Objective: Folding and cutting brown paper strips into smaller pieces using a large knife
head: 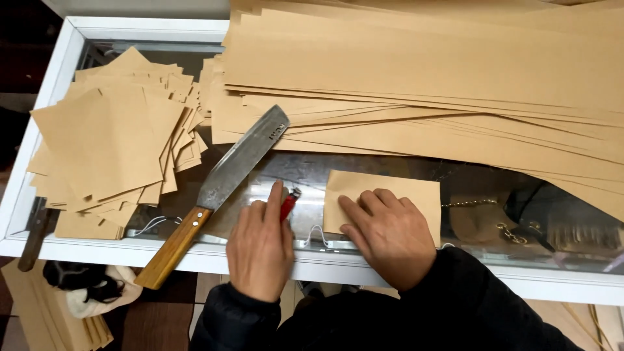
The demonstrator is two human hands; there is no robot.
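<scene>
My left hand rests on the glass counter top, fingers closed over a small red tool whose tip sticks out past my index finger. My right hand lies flat, fingers spread, pressing down a folded piece of brown paper near the counter's front edge. A big cleaver-like knife with a wooden handle lies slantwise just left of my left hand, its handle overhanging the front edge.
A messy pile of cut brown paper squares sits at the left. A large stack of long brown sheets covers the back and right. The white counter frame borders the glass. Chains and dark items lie under the glass.
</scene>
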